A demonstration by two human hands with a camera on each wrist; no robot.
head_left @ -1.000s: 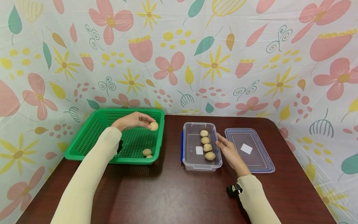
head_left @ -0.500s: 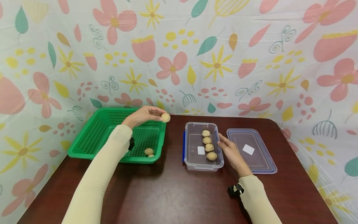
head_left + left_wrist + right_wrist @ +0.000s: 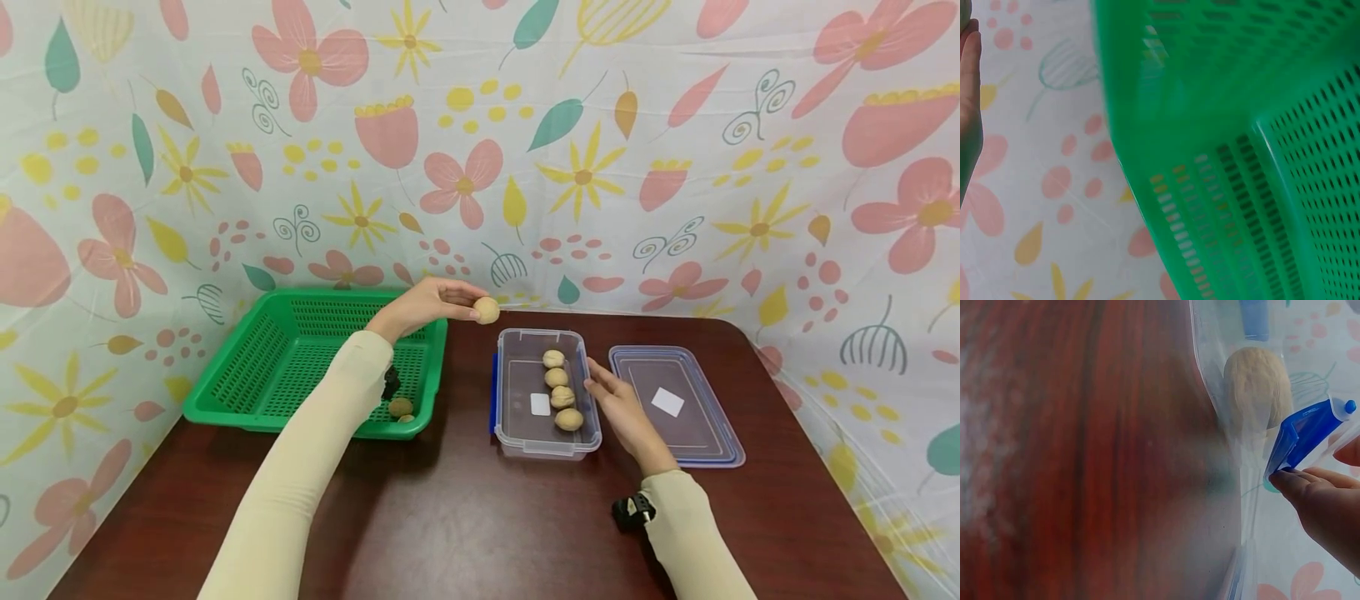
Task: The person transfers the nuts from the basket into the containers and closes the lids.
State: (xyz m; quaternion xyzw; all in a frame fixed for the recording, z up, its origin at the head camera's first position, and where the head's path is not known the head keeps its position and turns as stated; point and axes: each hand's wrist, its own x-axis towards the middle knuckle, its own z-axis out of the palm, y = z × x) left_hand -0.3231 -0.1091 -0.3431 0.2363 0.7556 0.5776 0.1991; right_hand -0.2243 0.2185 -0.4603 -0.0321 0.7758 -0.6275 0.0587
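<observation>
Head: left hand (image 3: 429, 303) pinched walnut (image 3: 487, 310) at frame centre, between green basket (image 3: 225, 420) and clear box (image 3: 517, 379). Step seemed to be filling box; next move likely called for clearing box's left rim, then lowering walnut beside row of four walnuts (image 3: 562, 397). Lid (image 3: 696, 427) lay off, right.

Left wrist: basket filled right; left hand cut off at left edge.

Right wrist: right hand (image 3: 1329, 503), lower right, touched blue latch (image 3: 1307, 434), fingers nearly straight.

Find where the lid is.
In the head view, the clear lid lies on the right side of the table, right of the container and beside the right hand.
</observation>
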